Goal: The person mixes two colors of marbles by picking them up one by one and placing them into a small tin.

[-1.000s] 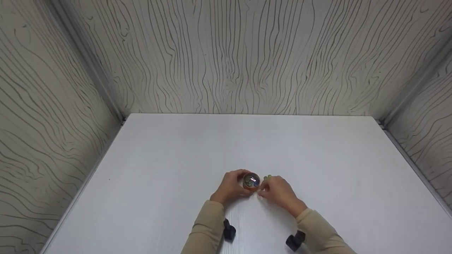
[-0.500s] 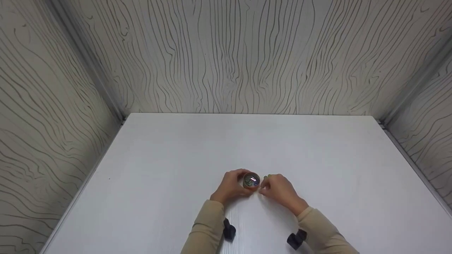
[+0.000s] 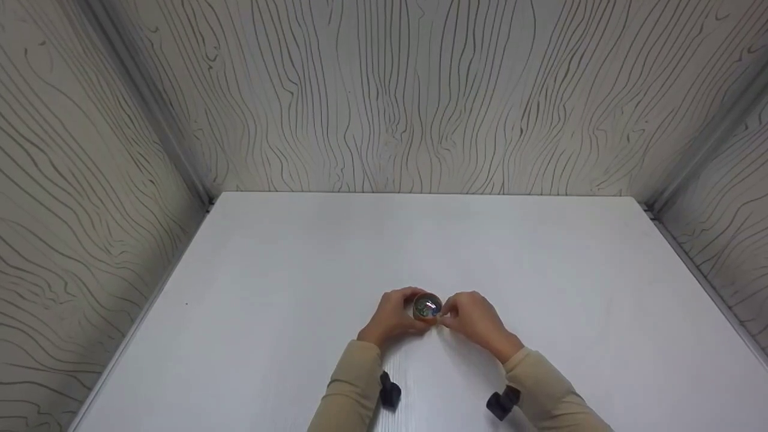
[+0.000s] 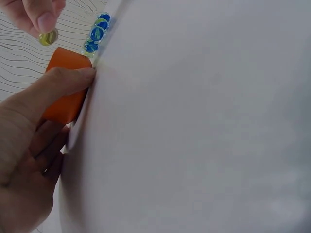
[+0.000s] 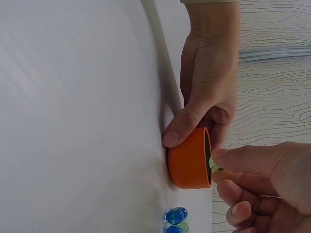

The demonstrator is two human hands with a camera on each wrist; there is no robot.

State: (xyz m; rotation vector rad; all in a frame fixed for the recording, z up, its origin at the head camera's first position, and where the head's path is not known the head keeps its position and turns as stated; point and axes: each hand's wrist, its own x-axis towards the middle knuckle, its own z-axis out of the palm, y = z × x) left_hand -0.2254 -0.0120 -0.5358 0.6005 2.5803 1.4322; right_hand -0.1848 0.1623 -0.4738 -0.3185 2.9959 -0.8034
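A small orange cup (image 5: pixel 187 162) stands upright on the white table, gripped round its side by my left hand (image 3: pixel 393 315). Shiny blue and green glints show inside the cup in the head view. Thumb and finger of my right hand (image 3: pixel 477 318) pinch a yellow-green glass marble (image 4: pixel 48 37) at the cup's opening. In the left wrist view that marble sits above the rim, apart from it. Several blue and green marbles (image 4: pixel 97 33) lie together on the table beside the cup; in the head view the right hand hides them.
The white table (image 3: pixel 288 258) stretches out around both hands. Patterned panels (image 3: pixel 384 96) rise at its back and sides. A black wrist device (image 3: pixel 390 393) is on the left sleeve, another black device (image 3: pixel 503 403) on the right one.
My right hand has moved a little left and up, from beside the cup to its rim. Green marbles seen beyond its fingers earlier are now covered. My left hand and the cup stay put.
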